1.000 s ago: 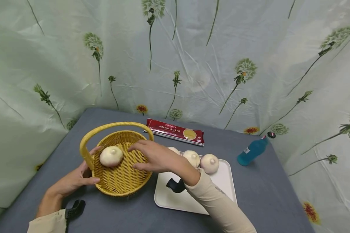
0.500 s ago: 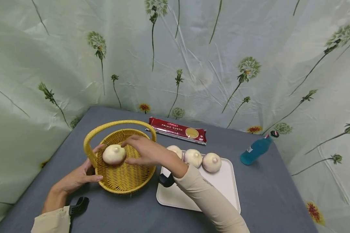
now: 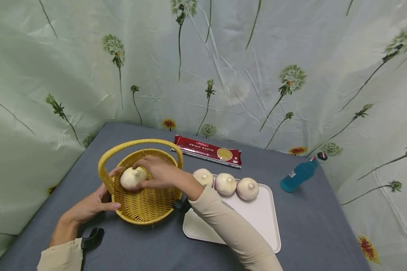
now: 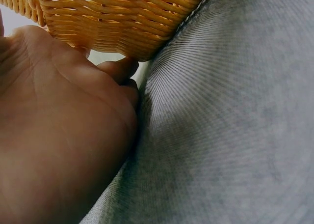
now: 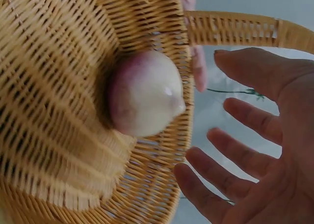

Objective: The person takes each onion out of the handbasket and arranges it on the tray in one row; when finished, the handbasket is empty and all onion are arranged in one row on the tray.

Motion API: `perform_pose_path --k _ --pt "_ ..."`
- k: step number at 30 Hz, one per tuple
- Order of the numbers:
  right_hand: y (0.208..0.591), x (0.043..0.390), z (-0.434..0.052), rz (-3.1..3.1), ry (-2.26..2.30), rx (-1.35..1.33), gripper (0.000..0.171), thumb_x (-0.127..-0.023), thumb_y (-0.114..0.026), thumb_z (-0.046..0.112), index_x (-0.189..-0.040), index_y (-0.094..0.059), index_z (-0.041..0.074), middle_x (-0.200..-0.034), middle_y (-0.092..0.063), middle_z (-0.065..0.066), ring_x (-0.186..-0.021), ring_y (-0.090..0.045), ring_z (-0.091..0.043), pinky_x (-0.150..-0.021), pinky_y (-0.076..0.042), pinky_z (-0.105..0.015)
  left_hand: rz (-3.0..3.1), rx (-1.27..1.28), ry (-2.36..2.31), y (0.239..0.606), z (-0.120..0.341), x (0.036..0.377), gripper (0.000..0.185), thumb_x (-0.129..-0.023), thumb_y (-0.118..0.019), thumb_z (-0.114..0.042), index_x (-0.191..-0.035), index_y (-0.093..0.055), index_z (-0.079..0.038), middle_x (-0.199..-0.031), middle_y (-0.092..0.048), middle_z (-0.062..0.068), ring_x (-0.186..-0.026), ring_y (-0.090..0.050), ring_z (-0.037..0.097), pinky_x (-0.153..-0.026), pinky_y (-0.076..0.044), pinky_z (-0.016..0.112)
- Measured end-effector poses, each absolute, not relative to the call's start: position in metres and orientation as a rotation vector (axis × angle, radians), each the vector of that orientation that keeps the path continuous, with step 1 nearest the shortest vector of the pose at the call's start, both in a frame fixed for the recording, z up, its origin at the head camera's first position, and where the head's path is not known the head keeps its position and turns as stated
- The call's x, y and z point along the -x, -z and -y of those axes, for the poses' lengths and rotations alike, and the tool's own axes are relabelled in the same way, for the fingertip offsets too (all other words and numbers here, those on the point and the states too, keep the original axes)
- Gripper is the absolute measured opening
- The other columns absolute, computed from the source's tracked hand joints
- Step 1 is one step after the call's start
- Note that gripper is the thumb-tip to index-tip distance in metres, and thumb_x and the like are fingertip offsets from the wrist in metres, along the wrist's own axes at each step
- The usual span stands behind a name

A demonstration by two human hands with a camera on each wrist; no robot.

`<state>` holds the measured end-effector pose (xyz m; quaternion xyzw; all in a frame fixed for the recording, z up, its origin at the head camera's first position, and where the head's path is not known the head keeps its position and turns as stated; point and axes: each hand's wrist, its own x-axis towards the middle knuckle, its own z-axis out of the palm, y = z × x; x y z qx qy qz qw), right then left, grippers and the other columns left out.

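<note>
a pale onion (image 3: 132, 177) lies inside the yellow wicker basket (image 3: 146, 207), toward its left wall. the right hand (image 3: 159, 172) hovers over it, fingers (image 5: 230, 177) spread and straight, gripping nothing. the left hand (image 3: 93, 203) rests against the basket's outer wall, fingers relaxed. three more onions (image 3: 225, 183) sit on the white tray (image 3: 254, 218) just beside, on the grey worktop (image 3: 312, 233).
</note>
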<state>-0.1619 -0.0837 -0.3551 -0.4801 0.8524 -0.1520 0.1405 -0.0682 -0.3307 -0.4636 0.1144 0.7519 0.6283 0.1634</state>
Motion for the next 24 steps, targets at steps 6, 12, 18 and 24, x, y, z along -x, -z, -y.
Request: perform_pose_path --k 6,12,18,24 --pt "0.366 0.162 0.095 -2.402 0.550 1.308 0.063 -0.093 -0.070 0.036 -0.149 -0.046 0.019 -0.152 -0.040 -0.010 -0.139 -0.041 -0.019 -0.106 -0.039 -0.028 -2.156 -0.326 -1.782 0.462 0.330 0.069 0.107 -0.091 -0.069 -0.004 -0.160 0.004 -0.037 -0.164 0.012 0.024 -0.144 0.004 0.054 -0.107 -0.033 0.026" --pt "0.373 0.161 0.101 -2.330 0.725 1.196 0.067 -0.091 -0.072 0.035 -0.149 -0.045 0.019 -0.150 -0.045 -0.008 -0.138 -0.037 -0.017 -0.099 -0.039 -0.025 -2.143 -0.295 -1.799 0.462 0.329 0.069 0.109 -0.089 -0.070 -0.003 -0.160 0.005 -0.038 -0.164 0.015 0.023 -0.144 0.007 0.054 -0.103 -0.006 0.078" --pt "0.379 0.163 0.105 -2.260 0.825 1.059 0.067 -0.091 -0.073 0.033 -0.150 -0.044 0.021 -0.142 -0.049 -0.008 -0.123 -0.044 -0.015 -0.086 -0.041 -0.023 -2.173 -0.295 -1.765 0.461 0.329 0.068 0.109 -0.089 -0.070 -0.004 -0.160 0.005 -0.039 -0.164 0.012 0.024 -0.145 0.003 0.054 -0.107 -0.020 0.069" --pt "0.386 0.166 0.105 -2.174 0.926 0.962 0.068 -0.090 -0.075 0.026 -0.150 -0.044 0.020 -0.137 -0.053 -0.007 -0.110 -0.050 -0.011 -0.082 -0.043 -0.022 -2.165 -0.289 -1.778 0.462 0.329 0.068 0.109 -0.089 -0.071 -0.004 -0.160 0.004 -0.039 -0.164 0.012 0.024 -0.145 0.004 0.055 -0.103 -0.010 0.078"
